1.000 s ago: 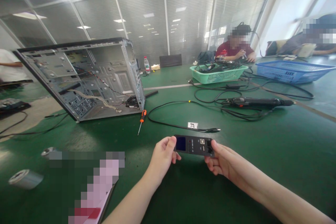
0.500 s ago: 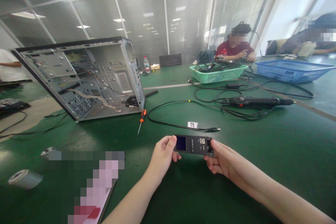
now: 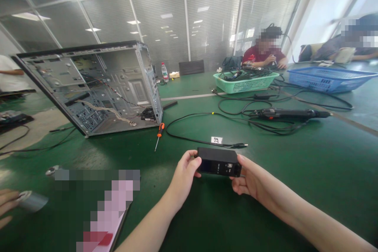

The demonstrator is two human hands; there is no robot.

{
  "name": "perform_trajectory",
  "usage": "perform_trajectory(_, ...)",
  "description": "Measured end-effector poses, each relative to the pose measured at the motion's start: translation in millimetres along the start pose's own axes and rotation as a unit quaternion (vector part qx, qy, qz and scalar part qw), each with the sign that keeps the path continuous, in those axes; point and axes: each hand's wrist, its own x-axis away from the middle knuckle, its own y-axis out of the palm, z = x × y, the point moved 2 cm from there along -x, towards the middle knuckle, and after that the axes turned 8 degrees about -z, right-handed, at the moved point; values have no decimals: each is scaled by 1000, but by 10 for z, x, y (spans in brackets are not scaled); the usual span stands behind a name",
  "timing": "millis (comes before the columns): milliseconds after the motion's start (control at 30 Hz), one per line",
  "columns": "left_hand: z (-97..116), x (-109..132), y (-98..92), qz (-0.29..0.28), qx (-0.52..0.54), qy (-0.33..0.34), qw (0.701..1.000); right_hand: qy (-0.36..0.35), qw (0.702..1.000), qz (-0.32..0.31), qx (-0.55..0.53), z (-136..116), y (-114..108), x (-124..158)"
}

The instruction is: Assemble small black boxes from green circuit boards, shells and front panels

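A small black box-shaped device (image 3: 219, 162) with a panel of ports and a little screen is held above the green table (image 3: 295, 173) between both my hands. My left hand (image 3: 184, 175) pinches its left end, thumb on top. My right hand (image 3: 251, 181) grips its right end. The panel face now tilts toward me and its flat top shows. A black cable with a white tag (image 3: 217, 140) lies just beyond it.
An open grey computer case (image 3: 97, 86) stands tilted at the left, an orange-handled screwdriver (image 3: 159, 132) in front of it. Black cables and a power tool (image 3: 291, 115) lie at the right. Green (image 3: 245, 82) and blue (image 3: 327, 80) baskets sit farther back. Another person's hand (image 3: 7, 204) touches a metal roll (image 3: 31, 201).
The device has been tipped so its top face shows instead of the flat panel. Another person's hand has come in at the lower left by the metal roll.
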Motion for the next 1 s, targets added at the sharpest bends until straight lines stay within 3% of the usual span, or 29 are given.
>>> perform_trajectory(300,-11,20,34,-42,-23,26,998,-51,986,47,153,-36,-34,9)
perform_trajectory(533,-92,1,16,-29,-141,53,988,-135,928,73,340,-48,-70,-22)
perform_trajectory(733,-53,43,36,-43,-270,95,957,-174,893,80,408,-33,-103,-19)
perform_trajectory(1000,-85,37,31,-40,-278,147,948,-186,844,98,494,8,-131,-11)
